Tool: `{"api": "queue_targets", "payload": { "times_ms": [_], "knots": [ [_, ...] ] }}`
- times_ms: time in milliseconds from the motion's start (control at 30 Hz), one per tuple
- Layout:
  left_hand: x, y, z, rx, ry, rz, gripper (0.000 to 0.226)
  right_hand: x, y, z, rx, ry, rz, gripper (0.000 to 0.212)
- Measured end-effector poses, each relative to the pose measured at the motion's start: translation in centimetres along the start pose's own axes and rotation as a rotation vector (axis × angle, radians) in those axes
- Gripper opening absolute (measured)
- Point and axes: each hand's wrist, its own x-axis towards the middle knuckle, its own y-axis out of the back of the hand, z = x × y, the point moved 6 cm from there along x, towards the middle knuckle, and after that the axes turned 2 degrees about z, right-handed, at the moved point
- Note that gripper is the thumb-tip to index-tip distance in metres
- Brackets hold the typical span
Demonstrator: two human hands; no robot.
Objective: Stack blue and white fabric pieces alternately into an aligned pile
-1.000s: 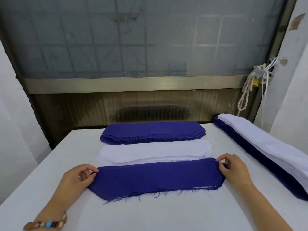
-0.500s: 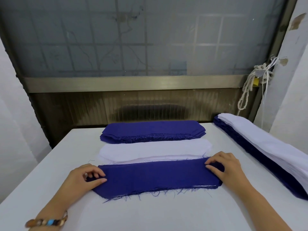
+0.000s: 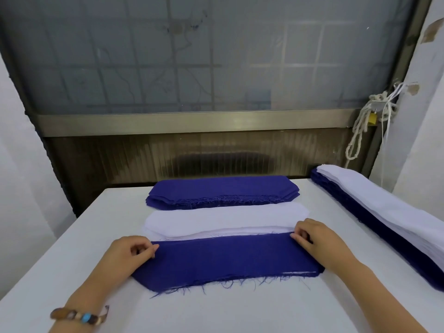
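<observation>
A blue piece (image 3: 225, 260) lies flat at the near middle of the white worktop (image 3: 216, 313), its frayed edge toward the person (a thin sliver of white shows under its near right corner). The left hand (image 3: 125, 255) has its grip closed on the piece's far left corner, thumb and curled fingers pinching the cloth. The right hand (image 3: 319, 239) pinches the far right corner the same way. Just behind lies a white stack (image 3: 223, 218), then a blue stack (image 3: 221, 191). A long pile (image 3: 384, 207), white over blue, runs along the right edge. A beaded bracelet (image 3: 79, 316) circles the left wrist.
</observation>
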Motion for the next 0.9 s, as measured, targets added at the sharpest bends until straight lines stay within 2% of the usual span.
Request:
{"api": "queue_targets", "payload": {
  "times_ms": [133, 267, 400, 567, 700, 900],
  "knots": [
    [2.1, -1.2, 2.6, 0.131, -0.017, 0.028, 0.027, 2.5, -0.3, -2.2, 0.034, -0.019, 0.05, 0.016],
    [4.6, -3.6, 6.9, 0.06, -0.122, 0.098, 0.015, 5.5, -1.5, -6.1, 0.137, 0.044, 0.101, 0.004],
    [7.4, -7.1, 9.9, 0.066, -0.17, 0.105, 0.012, 8.5, -3.8, -9.1, 0.2, 0.066, 0.074, 0.013],
    [9.1, -11.0, 10.3, 0.097, -0.136, 0.088, 0.008, 10.3, -6.5, -11.0, 0.262, 0.046, 0.025, 0.009],
    [9.0, -11.6, 9.6, 0.059, -0.098, 0.158, 0.006, 10.5, -7.3, -10.8, 0.304, 0.001, 0.073, 0.006],
    [9.0, -12.0, 9.5, 0.14, -0.157, 0.178, 0.009, 10.1, -7.4, -11.0, 0.276, 0.049, 0.14, 0.005]
  ]
}}
